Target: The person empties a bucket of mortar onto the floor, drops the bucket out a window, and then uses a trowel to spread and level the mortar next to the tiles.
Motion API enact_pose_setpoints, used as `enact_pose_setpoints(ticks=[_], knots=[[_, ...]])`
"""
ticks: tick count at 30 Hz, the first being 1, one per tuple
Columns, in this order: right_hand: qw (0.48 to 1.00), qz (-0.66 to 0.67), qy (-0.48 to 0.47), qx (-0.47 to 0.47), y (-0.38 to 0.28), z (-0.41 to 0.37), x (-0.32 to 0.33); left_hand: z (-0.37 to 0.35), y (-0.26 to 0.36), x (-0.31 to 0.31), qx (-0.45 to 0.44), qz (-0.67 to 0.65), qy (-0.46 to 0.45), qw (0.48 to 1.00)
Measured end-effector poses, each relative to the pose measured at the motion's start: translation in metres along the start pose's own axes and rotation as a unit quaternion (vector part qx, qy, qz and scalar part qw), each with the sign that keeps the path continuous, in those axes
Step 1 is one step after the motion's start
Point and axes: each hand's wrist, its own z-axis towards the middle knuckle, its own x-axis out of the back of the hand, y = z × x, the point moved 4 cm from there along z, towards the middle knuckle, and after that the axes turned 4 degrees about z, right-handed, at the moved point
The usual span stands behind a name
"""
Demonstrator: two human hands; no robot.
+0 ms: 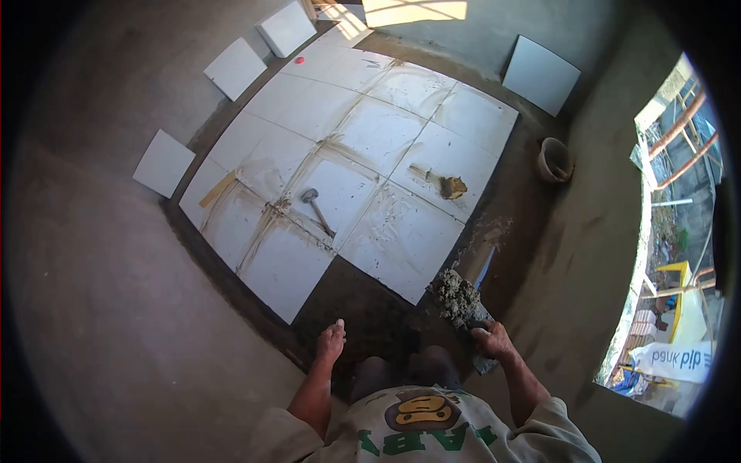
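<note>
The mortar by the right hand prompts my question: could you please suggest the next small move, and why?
I would probably have the right hand swing the trowel left and tip the mortar onto the dark floor patch: the mortar appears to sit on the trowel, and that patch lies untiled between two white tiles.

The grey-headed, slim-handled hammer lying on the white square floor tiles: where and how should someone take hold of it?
Probably near the free end of the slim, straight handle of the grey-headed hammer, coming from the person's side with the seemingly empty left hand: the handle slants toward the person, while the bulky head lies farther off.
</note>
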Motion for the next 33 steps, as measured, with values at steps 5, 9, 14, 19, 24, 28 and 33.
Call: enact_pose_setpoints(ticks=[5, 9, 14, 19, 24, 28, 33], knots=[[0.996, 0.064, -0.058, -0.037, -0.021, -0.02, -0.028, -0.037, -0.039, 0.039, 0.045, -0.035, 0.029, 0.998], [0.992, 0.098, -0.059, -0.061, -0.017, -0.049, -0.042, -0.057, -0.097, 0.043, 0.093, -0.143, 0.027, 0.985], [0.987, 0.11, -0.044, -0.104, -0.003, -0.086, -0.064, -0.094, -0.161, 0.044, 0.17, -0.102, -0.013, 0.98], [0.984, 0.139, 0.014, -0.114, 0.033, -0.114, -0.079, -0.13, -0.18, 0.062, 0.174, -0.099, -0.029, 0.979], [0.973, 0.185, 0.051, -0.131, 0.077, -0.138, -0.088, -0.142, -0.195, 0.089, 0.156, -0.028, -0.043, 0.986], [0.947, 0.26, 0.089, -0.166, 0.123, -0.146, -0.096, -0.139, -0.201, 0.112, 0.16, 0.025, -0.05, 0.986], [0.928, 0.275, 0.136, -0.21, 0.174, -0.145, -0.096, -0.13, -0.192, 0.108, 0.158, 0.035, -0.05, 0.986]])
